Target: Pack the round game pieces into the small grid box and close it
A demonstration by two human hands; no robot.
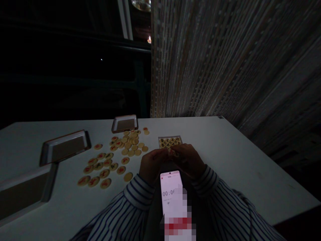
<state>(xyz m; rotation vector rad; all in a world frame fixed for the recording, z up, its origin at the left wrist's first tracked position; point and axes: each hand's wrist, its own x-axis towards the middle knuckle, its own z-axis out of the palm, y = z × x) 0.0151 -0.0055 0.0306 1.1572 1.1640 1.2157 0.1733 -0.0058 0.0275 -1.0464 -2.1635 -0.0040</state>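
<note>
The left hand [152, 164] and right hand [189, 159] together pinch red-marked xiangqi pieces [172, 152] at the near side of a filled box [169, 137], mid-table, short of the white table's [233, 164] far edge.

Left sleeve [112, 214] and right sleeve [233, 207]: pale cloth, narrow dark-blue stripes running lengthwise, loose folds. Left cuff [139, 192] and right cuff [207, 180]: same stripes, circling the wrist. Left hand [152, 164], right hand [191, 161]: bare.

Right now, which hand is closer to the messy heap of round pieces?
Left. The left hand is just right of the heap; the right hand is farther right, beyond the left hand.
</note>
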